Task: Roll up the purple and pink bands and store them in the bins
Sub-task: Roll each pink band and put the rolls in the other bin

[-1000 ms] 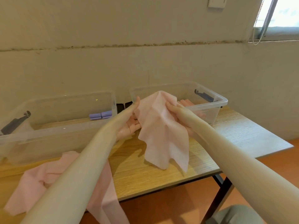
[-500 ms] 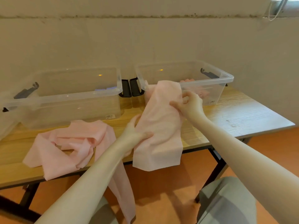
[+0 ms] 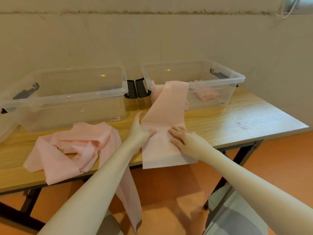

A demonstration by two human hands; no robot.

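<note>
A pink band [image 3: 166, 112] lies flat along the wooden table [image 3: 237, 122], its far end draped over the rim of the right clear bin [image 3: 237, 77] and its near end hanging just past the table's front edge. My left hand [image 3: 140, 129] rests at the band's left edge with the thumb on the fabric. My right hand [image 3: 184, 138] presses flat on the band with straight fingers. Rolled pink bands [image 3: 205, 95] lie inside the right bin. The left clear bin [image 3: 71, 97] stands beside it.
A crumpled heap of pink bands [image 3: 74, 148] lies on the table's left part, one strip hanging down past the front edge toward the orange floor. Black lid clips [image 3: 138, 89] sit between the bins. The wall is close behind the bins.
The band, held up in the air before, now lies spread flat on the table. Both hands came down onto it, and the view tilted downward.
</note>
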